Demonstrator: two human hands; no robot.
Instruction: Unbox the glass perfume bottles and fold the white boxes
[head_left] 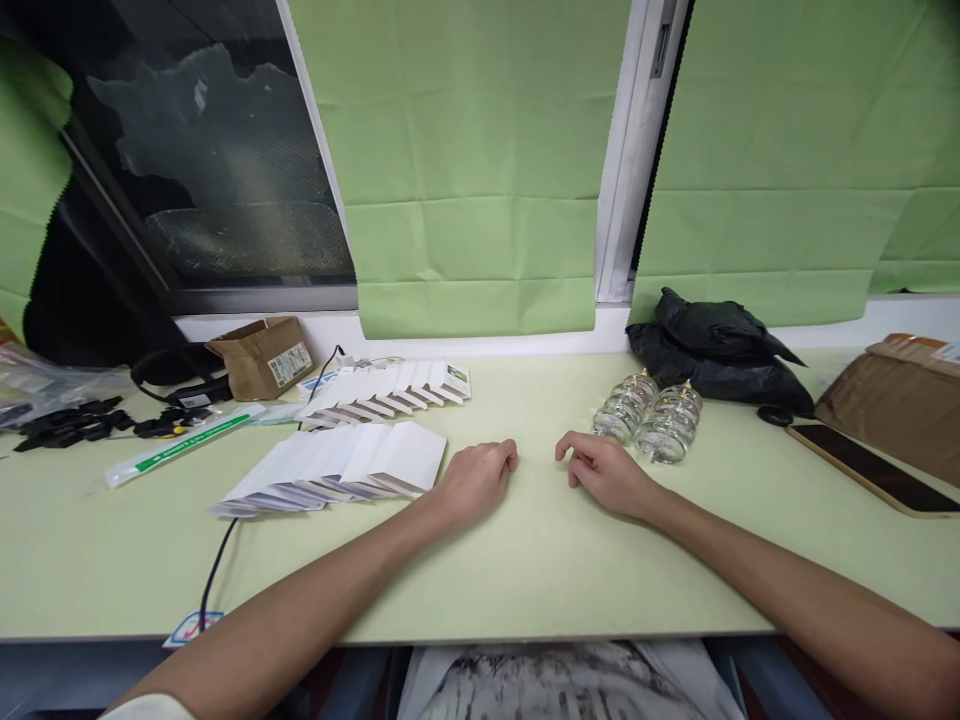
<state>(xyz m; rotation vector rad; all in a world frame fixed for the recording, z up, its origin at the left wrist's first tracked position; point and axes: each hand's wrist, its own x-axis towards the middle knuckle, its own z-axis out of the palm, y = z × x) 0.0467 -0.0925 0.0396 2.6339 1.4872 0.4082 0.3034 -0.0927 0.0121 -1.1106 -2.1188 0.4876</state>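
Left hand (474, 484) and right hand (606, 474) are being rested on the surface (540, 560), nothing visibly being held.
The left is being seen loosely fisted beside the front cartons (337, 462), the right half curled, its gap narrow, beside the glassware (670, 425). Cartons are being shown in two overlapping rows toward the left edge, the back cartons (390, 390) nearer the far edge; glassware is being grouped right of centre. No piece is being worked on; what is finished or left cannot be told.

There are two hands (474, 484), one phone (870, 465), two rows of white boxes (411, 455) and two of glass pieces (663, 442).
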